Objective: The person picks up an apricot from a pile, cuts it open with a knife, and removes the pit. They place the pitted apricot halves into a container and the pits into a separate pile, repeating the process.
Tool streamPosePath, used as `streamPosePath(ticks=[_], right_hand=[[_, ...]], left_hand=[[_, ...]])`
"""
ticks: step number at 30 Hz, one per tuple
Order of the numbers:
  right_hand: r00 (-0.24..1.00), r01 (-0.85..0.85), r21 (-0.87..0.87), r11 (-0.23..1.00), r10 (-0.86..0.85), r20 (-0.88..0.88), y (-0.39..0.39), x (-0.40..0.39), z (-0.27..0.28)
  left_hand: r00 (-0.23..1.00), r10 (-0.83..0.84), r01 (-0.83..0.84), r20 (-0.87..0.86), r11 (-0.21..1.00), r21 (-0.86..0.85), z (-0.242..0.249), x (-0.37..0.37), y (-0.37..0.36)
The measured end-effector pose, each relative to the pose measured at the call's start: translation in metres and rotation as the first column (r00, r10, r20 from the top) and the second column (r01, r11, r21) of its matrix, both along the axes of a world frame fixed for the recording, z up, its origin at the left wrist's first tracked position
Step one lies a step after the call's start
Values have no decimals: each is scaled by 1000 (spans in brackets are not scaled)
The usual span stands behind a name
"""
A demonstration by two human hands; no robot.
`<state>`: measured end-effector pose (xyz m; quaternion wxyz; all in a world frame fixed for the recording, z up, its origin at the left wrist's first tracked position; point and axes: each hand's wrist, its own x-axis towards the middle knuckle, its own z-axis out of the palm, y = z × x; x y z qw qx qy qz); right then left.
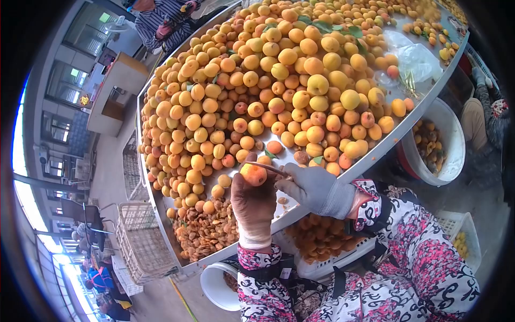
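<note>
Apricot heap (279, 91) beyond, probably pits (206, 231) nearby

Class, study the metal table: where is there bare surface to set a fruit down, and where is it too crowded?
Bare metal shows on the table only in the narrow strip along its near rim, between the apricot heap and the gloved hands, left hand holding an apricot, right hand. Beside the plastic bag is a small gap. The pit pile and heap fill the rest.

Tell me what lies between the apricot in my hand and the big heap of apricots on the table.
In the head view, a short strip of bare metal table with one green leaf separates the held apricot from the heap.
</note>
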<state>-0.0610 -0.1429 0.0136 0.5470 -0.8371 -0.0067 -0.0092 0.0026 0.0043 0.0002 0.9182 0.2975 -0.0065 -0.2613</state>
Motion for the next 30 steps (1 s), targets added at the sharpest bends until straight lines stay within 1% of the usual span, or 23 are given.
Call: streamPosePath(ticks=[3,5,6,8,9,11,12,13,14,15,16,17,18,19,20,21,23,24,26,27,28,29,30], right_hand=[[998,8,-23,1000,-7,56,6,-2,-11],[1000,8,97,995,-8,-1,14,-4,-14],[1000,9,97,995,-9,-2,17,-5,-14],[993,95,71,993,-90,-77,24,-9,-13],[994,91,68,994,-86,-73,22,-7,-12],[993,86,69,994,-80,-92,17,-4,-11],[993,91,70,993,-85,-85,12,-2,-9],[998,55,74,996,-51,-49,5,0,-7],[1000,15,76,997,-14,-16,-1,1,-6],[995,-46,44,998,50,-85,-7,3,-5],[994,-69,28,997,71,-84,-8,4,-4],[992,-93,16,996,94,-84,-7,5,-4],[992,-92,20,996,93,-86,-1,4,-8],[998,-8,67,998,13,-69,9,2,-15],[996,72,113,991,-67,-53,16,-1,-19],[994,80,86,993,-73,-78,20,-3,-19],[985,38,-24,999,-42,-166,18,-4,-11],[986,38,-23,999,-41,-164,16,-3,-10],[998,57,156,986,-60,12,9,-2,-11],[998,62,154,986,-64,13,5,-1,-10],[999,43,104,994,-45,16,2,0,-9],[1000,22,56,998,-23,16,1,1,-8],[1000,2,9,1000,-2,-10,0,0,-9]], left_hand=[[1000,-18,18,23,1000,2,1,0,0],[1000,10,-11,20,999,31,-2,-3,-2],[1000,10,-11,19,999,32,-3,-4,-5],[998,26,-30,63,997,64,-3,-10,-11],[997,30,-34,67,998,60,-6,-9,-12],[999,46,-46,10,995,92,-13,-8,-11],[998,25,-31,60,995,98,-5,-8,-12],[998,20,-26,62,995,97,0,-6,-10],[973,-13,-66,231,941,332,4,-4,-5],[921,-85,-145,381,831,536,9,-4,-4],[909,-14,-228,417,819,526,24,-12,-12],[911,-16,-226,413,818,530,20,-12,-12],[925,-1,-199,379,851,487,13,-12,-9],[938,14,-175,346,881,439,6,-10,-7],[986,85,-122,142,955,271,-9,-12,-12],[1000,2,-1,-28,998,64,-7,-14,-15],[995,88,-85,-53,994,72,14,-26,-28],[995,89,-85,-51,994,72,13,-23,-25],[996,-28,17,86,992,128,4,-9,-15],[989,45,-85,140,950,299,-2,-4,-10],[961,64,-169,270,907,387,14,-10,-16],[916,70,-263,396,849,459,31,-16,-20],[894,58,-291,445,830,476,31,-18,-19]])
